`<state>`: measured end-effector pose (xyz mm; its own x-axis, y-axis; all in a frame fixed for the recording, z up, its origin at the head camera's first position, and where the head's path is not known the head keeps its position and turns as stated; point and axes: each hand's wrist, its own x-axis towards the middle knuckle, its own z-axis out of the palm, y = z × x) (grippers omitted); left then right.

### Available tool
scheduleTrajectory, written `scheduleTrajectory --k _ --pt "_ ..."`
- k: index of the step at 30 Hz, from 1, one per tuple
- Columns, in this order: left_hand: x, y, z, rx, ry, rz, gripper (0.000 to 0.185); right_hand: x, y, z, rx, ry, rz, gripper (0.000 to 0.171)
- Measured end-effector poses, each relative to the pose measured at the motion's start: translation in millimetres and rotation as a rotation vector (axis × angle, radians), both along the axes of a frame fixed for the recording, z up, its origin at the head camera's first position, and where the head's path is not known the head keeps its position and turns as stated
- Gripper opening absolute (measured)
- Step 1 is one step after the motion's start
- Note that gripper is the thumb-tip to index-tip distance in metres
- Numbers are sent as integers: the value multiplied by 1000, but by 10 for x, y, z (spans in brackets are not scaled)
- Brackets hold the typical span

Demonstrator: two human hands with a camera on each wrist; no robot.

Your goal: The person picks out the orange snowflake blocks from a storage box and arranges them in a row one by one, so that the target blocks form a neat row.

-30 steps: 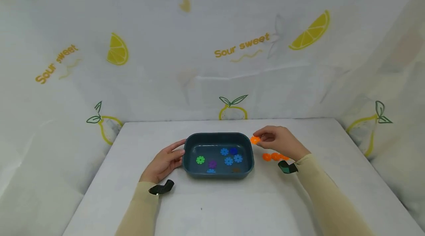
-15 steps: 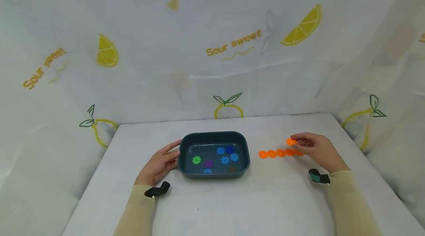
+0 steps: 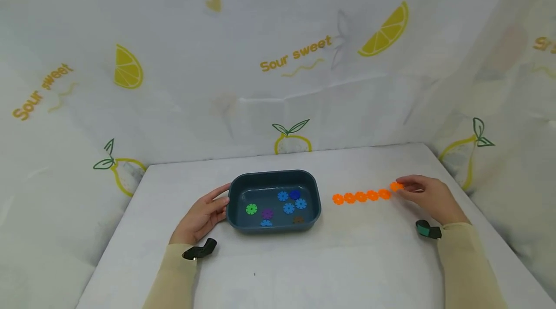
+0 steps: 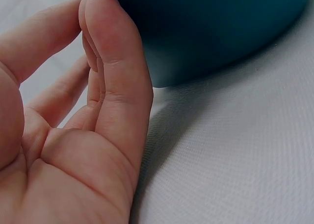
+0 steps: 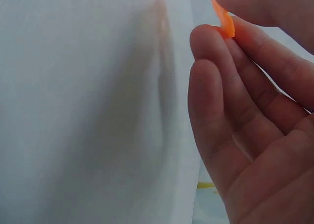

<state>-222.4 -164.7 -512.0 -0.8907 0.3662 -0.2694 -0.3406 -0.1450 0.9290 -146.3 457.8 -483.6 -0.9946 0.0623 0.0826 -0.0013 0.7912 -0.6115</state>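
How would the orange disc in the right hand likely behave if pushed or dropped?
The orange disc looks thin and flat, so probably light and stiff. The right hand pinches it by the edge; laid down, it would likely lie flat like the row of orange discs, sliding rather than rolling.

Tray (image 3: 273, 177): dark teal. In it, snowflake discs: one green (image 3: 251, 209), one purple (image 3: 267, 213), several light blue (image 3: 288, 208), one dark blue (image 3: 295, 194), one brownish (image 3: 298, 220). Row of discs (image 3: 360, 197) on white table (image 3: 304, 260): orange, as is the disc (image 3: 396, 186) pinched by right hand (image 3: 427, 196). Sleeves (image 3: 171, 275): beige. Backdrop (image 3: 278, 58): white, printed with yellow lemon slices, green-leaved lemons, gold "Sour sweet" lettering
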Motion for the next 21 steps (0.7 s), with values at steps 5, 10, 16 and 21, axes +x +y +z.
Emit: scheduleTrajectory --k 5,10,16,21 --pt "-4 -7 12 5 -2 6 62 -24 -13 -18 13 -51 -12 41" --pt "2 23 8 6 -18 2 62 -11 0 -10 9 -88 -1 44" --pt "-39 59 9 8 -4 -6 63 -3 41 -44 35 -76 -14 43" --pt "-45 75 18 4 -10 8 62 -4 39 -64 23 -86 -24 45"
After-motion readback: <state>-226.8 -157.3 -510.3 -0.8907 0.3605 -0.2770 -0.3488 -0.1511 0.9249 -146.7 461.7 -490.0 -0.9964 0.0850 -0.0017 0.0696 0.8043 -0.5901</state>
